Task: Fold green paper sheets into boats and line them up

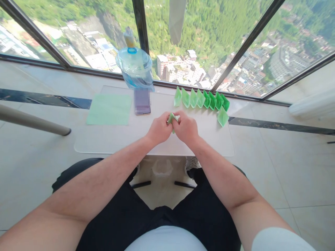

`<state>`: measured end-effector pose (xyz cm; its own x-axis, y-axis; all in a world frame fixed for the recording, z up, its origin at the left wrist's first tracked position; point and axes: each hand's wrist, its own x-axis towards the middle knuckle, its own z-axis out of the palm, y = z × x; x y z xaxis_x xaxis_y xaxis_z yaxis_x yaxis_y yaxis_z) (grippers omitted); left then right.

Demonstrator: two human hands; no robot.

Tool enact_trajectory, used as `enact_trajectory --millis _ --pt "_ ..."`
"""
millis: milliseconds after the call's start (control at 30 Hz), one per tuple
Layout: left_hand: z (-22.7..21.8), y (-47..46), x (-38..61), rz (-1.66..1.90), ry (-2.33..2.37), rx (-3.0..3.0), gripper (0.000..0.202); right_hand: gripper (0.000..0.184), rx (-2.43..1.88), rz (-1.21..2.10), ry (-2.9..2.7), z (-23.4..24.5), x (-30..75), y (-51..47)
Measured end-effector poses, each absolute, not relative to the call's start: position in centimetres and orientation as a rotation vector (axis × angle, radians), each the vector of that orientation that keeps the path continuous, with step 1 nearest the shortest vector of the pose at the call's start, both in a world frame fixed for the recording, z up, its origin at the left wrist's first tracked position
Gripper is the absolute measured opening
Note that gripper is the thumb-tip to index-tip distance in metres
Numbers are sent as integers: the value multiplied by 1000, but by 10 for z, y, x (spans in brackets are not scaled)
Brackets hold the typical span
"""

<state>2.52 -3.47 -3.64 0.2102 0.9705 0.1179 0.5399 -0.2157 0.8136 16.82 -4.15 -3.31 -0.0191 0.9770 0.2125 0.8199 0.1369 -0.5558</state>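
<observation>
Both my hands meet above the middle of a small white table (104, 141). My left hand (158, 131) and my right hand (186, 129) are closed, pinching one small folded piece of green paper (172, 118) between their fingertips. Behind my hands a row of several folded green paper shapes (201, 99) stands along the table's far edge, and one more folded shape (222, 116) sits at the right end, a little nearer. A flat stack of green paper sheets (109, 109) lies at the left of the table.
A phone (142, 101) lies between the sheets and the folded row. A large blue water bottle (135, 66) stands behind it by the window frame (141, 24). A grey tube (31, 122) juts in from the left. My legs are under the table on pale floor tiles.
</observation>
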Motion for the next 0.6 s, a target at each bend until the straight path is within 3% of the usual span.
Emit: enact_trajectory --millis 233,600 --pt "-41 -34 32 850 1493 1919 43 21 -1810 265 -1960 -31 166 -38" --pt "-30 -29 46 848 1569 1928 40 25 -2007 67 -2037 -26 168 -33"
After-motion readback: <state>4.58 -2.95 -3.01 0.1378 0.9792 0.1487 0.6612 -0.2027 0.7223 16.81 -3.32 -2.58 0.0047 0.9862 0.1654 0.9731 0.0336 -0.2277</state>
